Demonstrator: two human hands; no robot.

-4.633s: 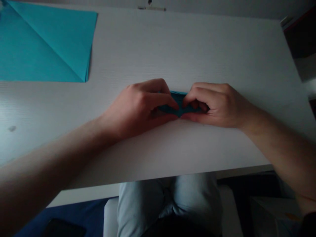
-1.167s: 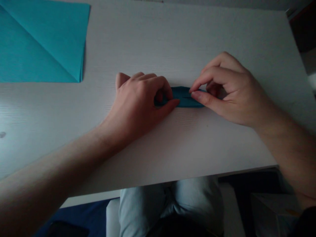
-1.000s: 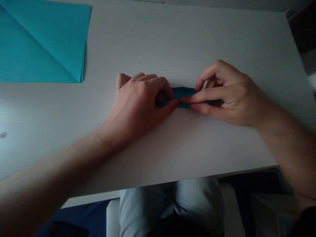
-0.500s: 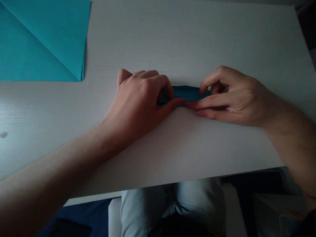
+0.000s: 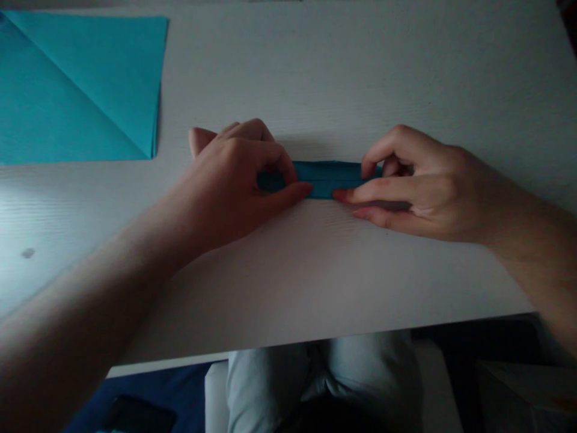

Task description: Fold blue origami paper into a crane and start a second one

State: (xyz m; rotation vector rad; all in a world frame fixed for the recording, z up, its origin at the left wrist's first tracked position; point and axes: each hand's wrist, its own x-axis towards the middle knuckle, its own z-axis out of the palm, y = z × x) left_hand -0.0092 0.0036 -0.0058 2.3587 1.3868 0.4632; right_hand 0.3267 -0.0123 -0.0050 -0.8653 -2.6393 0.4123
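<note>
A narrow strip of folded teal paper (image 5: pixel 325 180) lies crosswise on the white table, with a lengthwise crease along its middle. My left hand (image 5: pixel 243 171) pinches its left part, the thumb along the near edge and the curled index finger on top. At the strip's right part, my right hand (image 5: pixel 415 186) has a bent finger on the far edge and a fingertip on the near edge. Another fingertip of that hand rests on the table just below the strip. The strip's right end is hidden under my right fingers.
Larger teal paper sheets (image 5: pixel 85 90) with a diagonal crease lie at the upper left of the table (image 5: pixel 288 270). Below the table's near edge are my legs (image 5: pixel 270 379) in light trousers and a dark flat object (image 5: pixel 139 415).
My left hand has slid left along the strip, baring more of its middle. My right hand stays at nearly the same place on the strip. The camera view has shifted slightly.
</note>
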